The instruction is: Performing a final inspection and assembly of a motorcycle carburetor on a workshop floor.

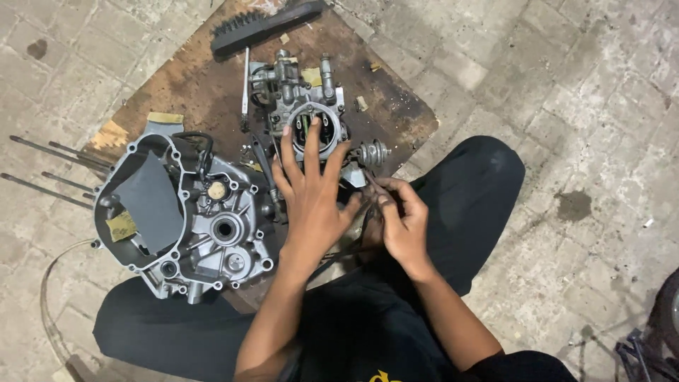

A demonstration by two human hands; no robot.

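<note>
Left hand (311, 191) spread wide, fingers resting on carburetor (308, 106) throat at 12 o'clock, steadying it. Right hand (399, 223) pinched narrow around thin dark tool or rod (346, 247), tip near carburetor base; exact grip hard to tell. Carburetor sits on worn wooden board (212, 85), small diaphragm part (373, 152) at its 4 o'clock. Engine crankcase half (184, 212) at 9 o'clock, open, grey sheet laid inside. Black brush (262, 27) at 12 o'clock. Judgement: mid-work; carburetor looks partly stripped, much apparently left.
</note>
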